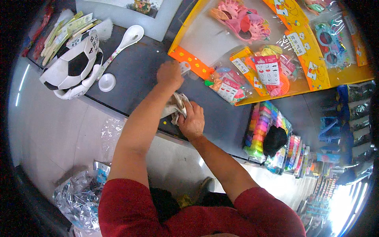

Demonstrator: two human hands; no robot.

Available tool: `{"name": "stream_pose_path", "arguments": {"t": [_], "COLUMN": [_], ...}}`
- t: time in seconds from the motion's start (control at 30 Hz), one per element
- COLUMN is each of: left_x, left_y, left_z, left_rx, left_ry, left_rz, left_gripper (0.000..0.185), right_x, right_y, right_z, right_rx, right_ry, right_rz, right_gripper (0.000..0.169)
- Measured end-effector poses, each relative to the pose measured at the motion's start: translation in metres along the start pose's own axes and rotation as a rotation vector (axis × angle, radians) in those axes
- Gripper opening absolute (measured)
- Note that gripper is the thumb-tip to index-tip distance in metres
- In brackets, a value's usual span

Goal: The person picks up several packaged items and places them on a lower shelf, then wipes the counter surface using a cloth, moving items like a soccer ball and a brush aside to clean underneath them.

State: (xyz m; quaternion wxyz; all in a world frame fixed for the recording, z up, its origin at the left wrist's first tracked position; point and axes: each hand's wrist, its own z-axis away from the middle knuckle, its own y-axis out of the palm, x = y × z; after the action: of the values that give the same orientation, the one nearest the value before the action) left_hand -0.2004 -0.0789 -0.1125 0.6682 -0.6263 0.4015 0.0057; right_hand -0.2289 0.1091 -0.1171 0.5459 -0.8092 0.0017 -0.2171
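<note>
Over the dark countertop (219, 121), my left hand (170, 75) is closed on a small white plastic piece (185, 67) with a hole in it, beside the orange edge of a display box. My right hand (192, 120) grips a crumpled, stained cloth (177, 105) lower on the counter, close to its front edge. My left forearm hides part of the cloth. A small yellow dot (165, 122) lies by the cloth. Left of my hands are a white ceramic spoon (131, 35) with a floral handle and a round white lid (107, 82).
A deflated black-and-white soccer ball (78, 65) sits at the left. The yellow-edged box (204, 38) holds packaged balloons and toy glasses. Colourful packs (260, 127) stand at the right. A clear plastic bag (80, 198) lies below left, and a framed picture (161, 20) is at the back.
</note>
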Motion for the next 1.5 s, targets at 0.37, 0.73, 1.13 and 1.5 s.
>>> {"name": "stream_pose_path", "arguments": {"t": [0.37,0.73,1.13,1.5], "left_x": [0.035,0.089,0.098,0.101], "left_y": [-0.064,-0.074,-0.069,-0.069], "left_z": [0.051,0.088,0.086,0.087], "left_rx": [-0.196,-0.176,-0.206,-0.19], "left_ry": [0.013,-0.059,0.044,0.105], "left_rz": [0.11,0.11,0.13,0.083], "left_gripper": [0.024,0.025,0.028,0.026], "right_x": [-0.013,0.102,0.124,0.078], "right_y": [-0.001,-0.047,0.036,0.103], "right_z": [-0.001,-0.195,-0.26,-0.263], "right_rx": [-0.011,0.036,0.596,0.59], "right_ry": [-0.011,-0.851,-0.381,-0.255], "right_rz": [-0.105,0.386,1.145,1.033], "right_gripper": [0.047,0.036,0.022,0.021]}}
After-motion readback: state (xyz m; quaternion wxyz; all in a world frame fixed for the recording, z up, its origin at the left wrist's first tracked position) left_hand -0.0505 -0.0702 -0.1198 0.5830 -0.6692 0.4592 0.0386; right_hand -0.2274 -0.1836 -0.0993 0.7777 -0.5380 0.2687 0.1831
